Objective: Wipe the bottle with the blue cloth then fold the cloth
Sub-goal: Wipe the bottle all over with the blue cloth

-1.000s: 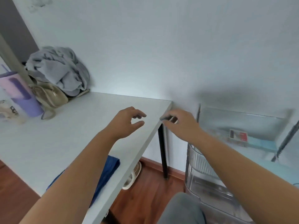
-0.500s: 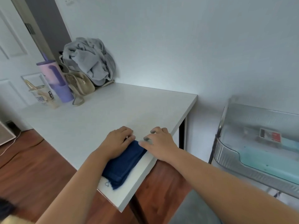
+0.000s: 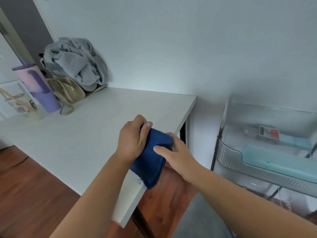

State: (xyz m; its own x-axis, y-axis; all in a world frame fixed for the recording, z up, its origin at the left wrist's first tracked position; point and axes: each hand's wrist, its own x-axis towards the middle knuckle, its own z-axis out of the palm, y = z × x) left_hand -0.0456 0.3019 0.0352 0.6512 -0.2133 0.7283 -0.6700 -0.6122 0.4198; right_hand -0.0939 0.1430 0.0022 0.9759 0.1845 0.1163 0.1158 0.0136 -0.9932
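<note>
Nearest, both forearms reach in from about 6 o'clock and meet over the near right edge of the white table (image 3: 82,145). The blue cloth (image 3: 151,160), folded into a thick pad, is held between the two hands, its lower corner hanging past the table edge over the wood floor (image 3: 34,194). The left hand (image 3: 132,140) grips the cloth's far left side, fingers curled over its top and thumb laid along it. The right hand (image 3: 178,152) clasps the right side, thumb pressed flat on the upper face and fingers wrapped beneath, out of sight. Bare tabletop spreads from 9 to 12 o'clock of the hands. At 3 o'clock, apart from the table edge, stands a clear-sided cart (image 3: 240,162). At 10 o'clock, far back, a purple tumbler (image 3: 38,88) stands beside a beige bag (image 3: 68,91) and a grey garment heap (image 3: 77,64) against the wall.
</note>
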